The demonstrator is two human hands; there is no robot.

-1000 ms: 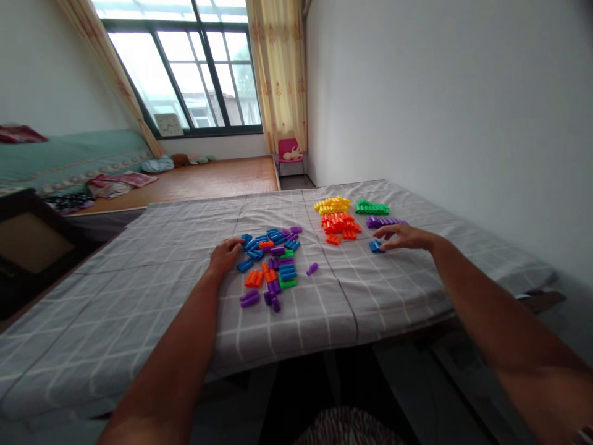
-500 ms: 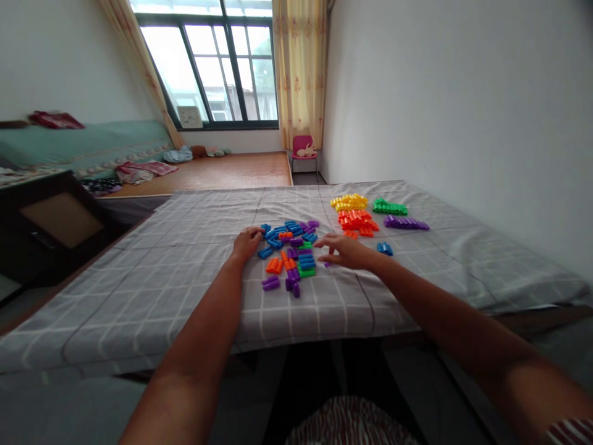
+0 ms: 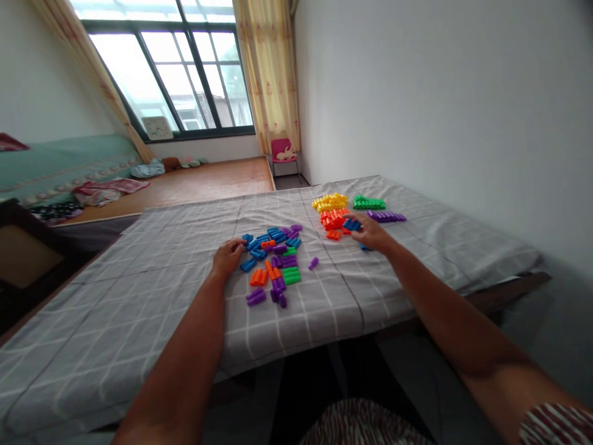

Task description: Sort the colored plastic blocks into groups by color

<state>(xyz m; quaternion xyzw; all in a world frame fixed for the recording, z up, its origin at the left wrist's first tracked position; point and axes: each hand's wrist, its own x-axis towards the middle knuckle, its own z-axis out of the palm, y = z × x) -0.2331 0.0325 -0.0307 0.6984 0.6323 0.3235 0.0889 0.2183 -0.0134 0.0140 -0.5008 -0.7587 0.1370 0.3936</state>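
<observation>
On the checked cloth lies a mixed pile of plastic tube-shaped building pieces, among them purple pieces (image 3: 290, 261), green pieces (image 3: 291, 275) and orange pieces (image 3: 258, 277). At the pile's left edge, my left hand (image 3: 228, 256) has its fingers closed at a blue piece (image 3: 248, 238). My right hand (image 3: 370, 233) is closed on another blue tube piece (image 3: 352, 225), held just in front of the orange group (image 3: 332, 219). Below that hand, one more blue piece (image 3: 365, 247) lies partly hidden on the cloth. A single purple piece (image 3: 314, 263) rests apart, right of the pile.
Behind my right hand are sorted groups: yellow pieces (image 3: 330, 202), green pieces (image 3: 369, 203) and a purple row (image 3: 386, 216). The grey checked cloth (image 3: 167, 272) covers the table. A white wall (image 3: 417, 111) stands along the right side.
My right hand has moved from the pile's right side to the orange group, carrying a blue piece. The green pieces under it now show. My left hand stays at the pile's left edge.
</observation>
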